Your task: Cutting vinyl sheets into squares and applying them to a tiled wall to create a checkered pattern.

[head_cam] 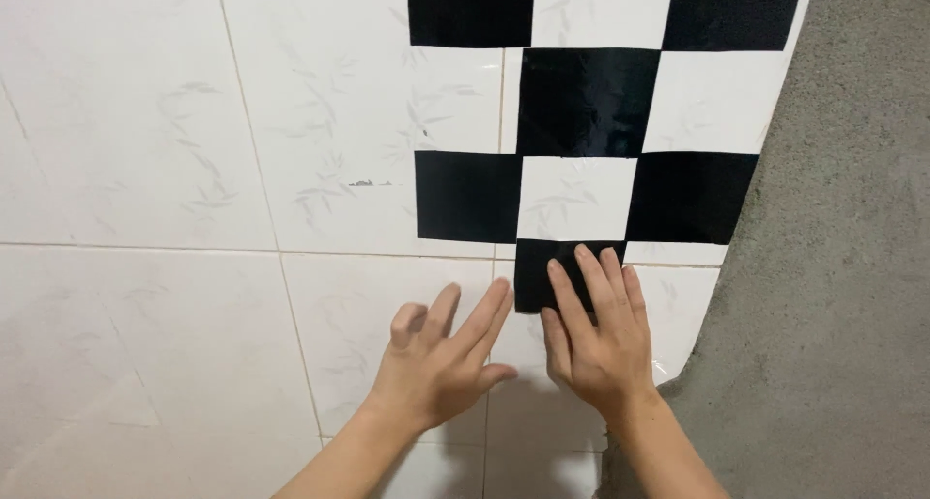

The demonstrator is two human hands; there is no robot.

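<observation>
Black square sticker, frame centre, is pressed flat under the open right hand; left hand spread beside, best smoothed outward

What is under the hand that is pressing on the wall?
Under the right hand lies a black square sticker on the white tiled wall. Its top and left parts show; the rest is hidden by the fingers. The left hand rests on bare tile.
</observation>
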